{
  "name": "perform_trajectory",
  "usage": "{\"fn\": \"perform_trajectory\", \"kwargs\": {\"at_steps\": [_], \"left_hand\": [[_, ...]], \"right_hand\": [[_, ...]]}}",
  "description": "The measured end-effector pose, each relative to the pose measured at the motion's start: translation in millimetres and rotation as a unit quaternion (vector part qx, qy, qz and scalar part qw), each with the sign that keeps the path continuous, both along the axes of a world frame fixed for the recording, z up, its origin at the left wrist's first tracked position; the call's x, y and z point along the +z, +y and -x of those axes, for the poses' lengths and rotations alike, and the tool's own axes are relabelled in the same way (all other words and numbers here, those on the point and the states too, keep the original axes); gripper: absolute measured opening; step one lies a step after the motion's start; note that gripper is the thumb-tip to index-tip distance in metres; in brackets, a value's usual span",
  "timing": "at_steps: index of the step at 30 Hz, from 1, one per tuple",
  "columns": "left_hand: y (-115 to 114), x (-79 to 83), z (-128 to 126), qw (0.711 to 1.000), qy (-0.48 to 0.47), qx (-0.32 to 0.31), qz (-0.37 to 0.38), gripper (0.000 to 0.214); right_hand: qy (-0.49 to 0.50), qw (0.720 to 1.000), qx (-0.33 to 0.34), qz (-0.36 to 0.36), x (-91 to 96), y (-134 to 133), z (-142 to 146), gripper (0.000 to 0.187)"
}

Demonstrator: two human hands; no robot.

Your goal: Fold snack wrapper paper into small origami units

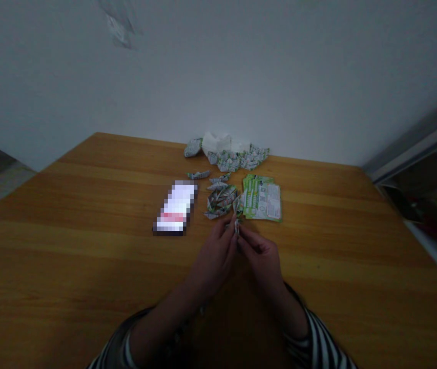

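Note:
A small folded piece of printed paper (pixel 236 227) stands between my hands, low over the near middle of the table. My left hand (pixel 215 251) pinches it from the left side. From the right, the fingertips of my right hand (pixel 261 252) close on the same paper. Just beyond them lies a cluster of folded paper pieces (pixel 222 197), green and white with print. To the right of that cluster is a fanned stack of flat green-and-white printed sheets (pixel 266 200). The lower part of the held paper is hidden by my fingers.
A phone (pixel 175 207) with a lit, blurred screen lies left of the folded pieces. Larger folded paper shapes (pixel 229 160) and crumpled white tissue (pixel 216 142) sit at the table's back edge against the wall (pixel 218 72). The wooden table (pixel 68 230) spreads to both sides.

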State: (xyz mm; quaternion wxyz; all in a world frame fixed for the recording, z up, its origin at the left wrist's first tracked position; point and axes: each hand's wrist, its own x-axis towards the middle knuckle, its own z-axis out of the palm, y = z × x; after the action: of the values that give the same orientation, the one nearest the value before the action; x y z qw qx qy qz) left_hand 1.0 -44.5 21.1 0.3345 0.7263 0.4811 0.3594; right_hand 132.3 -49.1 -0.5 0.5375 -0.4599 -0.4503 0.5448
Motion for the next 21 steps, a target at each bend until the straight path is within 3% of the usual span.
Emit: {"fn": "perform_trajectory", "kwargs": {"at_steps": [4, 7, 10, 14, 16, 18, 21], "left_hand": [[0.7, -1.4, 0.5, 0.999, 0.030, 0.006, -0.017, 0.041], [0.2, -0.1, 1.6, 0.998, 0.043, 0.029, -0.028, 0.033], [-0.3, 2.0, 4.1, 0.997, 0.061, 0.044, -0.031, 0.023], [1.6, 3.5, 7.6, 0.999, 0.009, 0.028, 0.025, 0.026], [3.5, 4.6, 9.0, 0.995, -0.072, 0.021, 0.063, 0.030], [5.8, 6.0, 10.8, 0.983, -0.146, 0.008, 0.112, 0.035], [10.3, 7.2, 15.9, 0.972, -0.178, -0.004, 0.154, 0.036]], "right_hand": [[-0.114, 0.990, -0.036, -0.068, -2.5, -8.2, 3.1, 0.032], [-0.233, 0.958, -0.064, -0.153, -3.4, -15.0, 4.3, 0.041], [-0.273, 0.940, -0.092, -0.183, -0.7, -16.1, 2.6, 0.040], [-0.208, 0.964, -0.089, -0.138, 5.7, -5.7, -8.8, 0.028], [-0.125, 0.988, -0.020, -0.088, 7.0, 1.2, -17.7, 0.027], [-0.083, 0.994, 0.055, -0.034, 7.0, 6.4, -26.3, 0.020], [-0.051, 0.994, 0.093, 0.010, 7.8, 9.2, -34.6, 0.020]]}}
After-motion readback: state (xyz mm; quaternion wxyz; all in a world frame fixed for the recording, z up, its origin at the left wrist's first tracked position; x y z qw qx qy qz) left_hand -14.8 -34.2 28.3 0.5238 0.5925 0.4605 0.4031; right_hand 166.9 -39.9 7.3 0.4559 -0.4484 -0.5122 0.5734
